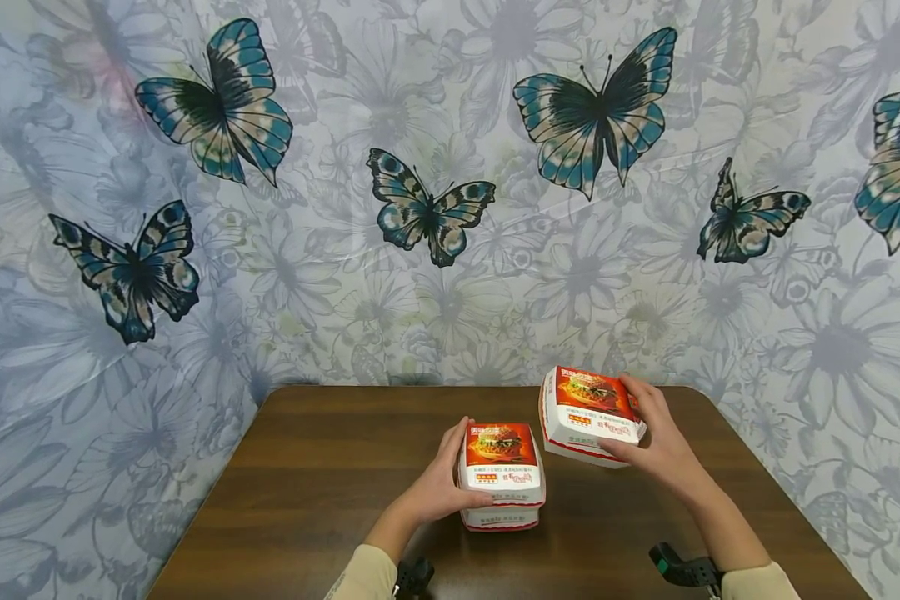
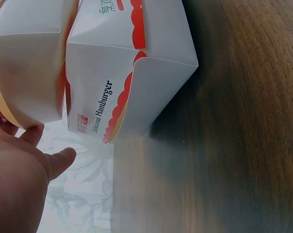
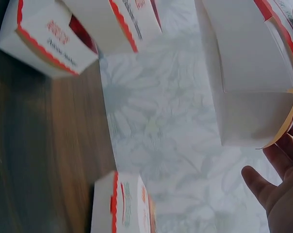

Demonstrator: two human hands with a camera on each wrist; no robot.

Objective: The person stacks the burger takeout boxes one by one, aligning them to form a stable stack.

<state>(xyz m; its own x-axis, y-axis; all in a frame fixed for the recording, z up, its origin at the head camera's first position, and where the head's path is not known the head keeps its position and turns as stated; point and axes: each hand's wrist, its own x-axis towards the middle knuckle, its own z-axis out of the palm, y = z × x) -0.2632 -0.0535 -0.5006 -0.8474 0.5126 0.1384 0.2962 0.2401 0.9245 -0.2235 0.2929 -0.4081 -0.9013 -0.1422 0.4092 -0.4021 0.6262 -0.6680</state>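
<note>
Two white-and-red hamburger boxes stand one on the other near the middle of the table. My left hand grips the upper box from its left side, thumb along the front and fingers behind. Below it the lower box rests on the wood, its "Delicious Hamburger" print showing in the left wrist view. To the right, my right hand holds another hamburger box by its right side, tilted and raised higher than the stack. Its pale underside shows in the right wrist view.
A further hamburger box shows at the bottom of the right wrist view; the head view hides it. The brown table reaches back to a butterfly-patterned wall cloth. A black wrist camera sits on the right wrist.
</note>
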